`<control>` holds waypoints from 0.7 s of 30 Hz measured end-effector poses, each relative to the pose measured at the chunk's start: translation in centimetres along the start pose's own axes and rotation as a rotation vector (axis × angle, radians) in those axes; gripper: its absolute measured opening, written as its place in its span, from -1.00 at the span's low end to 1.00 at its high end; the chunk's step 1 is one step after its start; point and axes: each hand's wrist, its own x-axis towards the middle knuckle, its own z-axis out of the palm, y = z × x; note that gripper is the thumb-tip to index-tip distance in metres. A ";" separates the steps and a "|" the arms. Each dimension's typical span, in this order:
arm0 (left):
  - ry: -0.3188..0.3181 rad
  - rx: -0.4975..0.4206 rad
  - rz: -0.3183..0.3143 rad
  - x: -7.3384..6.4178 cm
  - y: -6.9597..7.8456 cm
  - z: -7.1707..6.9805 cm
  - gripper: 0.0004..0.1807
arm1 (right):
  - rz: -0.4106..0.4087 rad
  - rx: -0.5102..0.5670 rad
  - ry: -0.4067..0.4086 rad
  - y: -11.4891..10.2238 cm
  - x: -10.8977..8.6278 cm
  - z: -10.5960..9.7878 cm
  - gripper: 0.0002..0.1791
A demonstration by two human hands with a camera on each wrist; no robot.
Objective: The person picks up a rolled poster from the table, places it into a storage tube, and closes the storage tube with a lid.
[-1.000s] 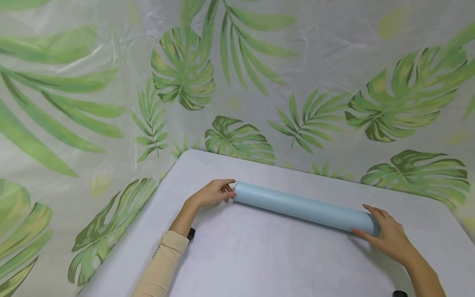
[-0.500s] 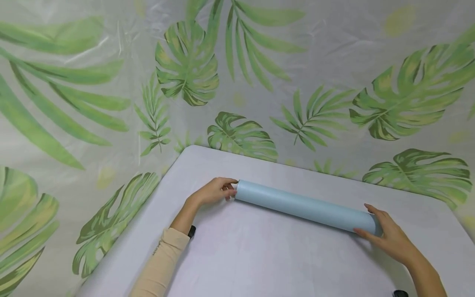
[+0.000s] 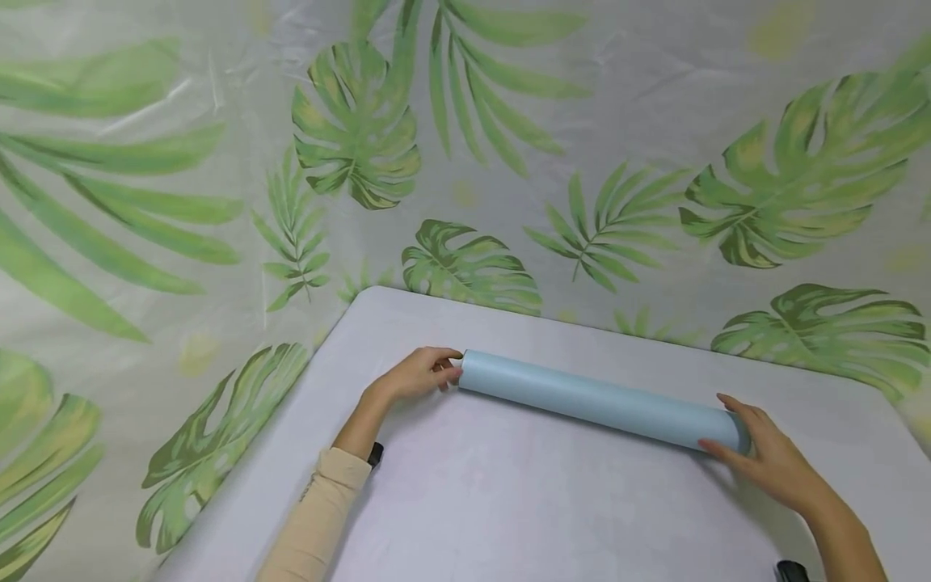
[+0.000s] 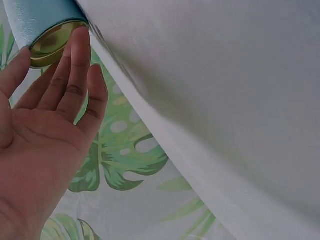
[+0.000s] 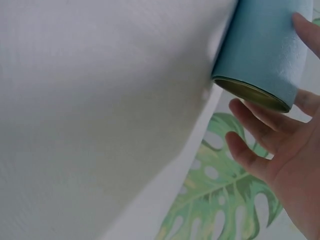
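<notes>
A light blue rolled-up mat (image 3: 604, 402) lies at a slant across the far part of the white table, its surface finely textured. At its left end my left hand (image 3: 418, 376) holds the rim between thumb and fingers. The left wrist view shows the yellow inner side (image 4: 55, 44) of the roll, with a fingertip right at the opening. My right hand (image 3: 774, 461) spans the other end, thumb on the near side and a finger on the far side. In the right wrist view the open end of the roll (image 5: 260, 55) is tilted above the fingers, its inside yellowish.
The white table (image 3: 545, 501) has a rounded far left corner. Behind and beside it hangs a pale sheet (image 3: 502, 210) printed with green leaves. A dark strap (image 3: 375, 454) sits on the left wrist, below it a beige sleeve (image 3: 313, 517).
Very little differs. The head view shifts slightly, and the right hand with its end of the roll sits a touch farther right. Both hands stay at the two ends.
</notes>
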 end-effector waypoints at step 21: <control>0.051 -0.011 0.030 -0.1 0.2 0.0 -0.83 | -0.003 0.046 -0.012 -0.4 0.2 -0.3 -0.08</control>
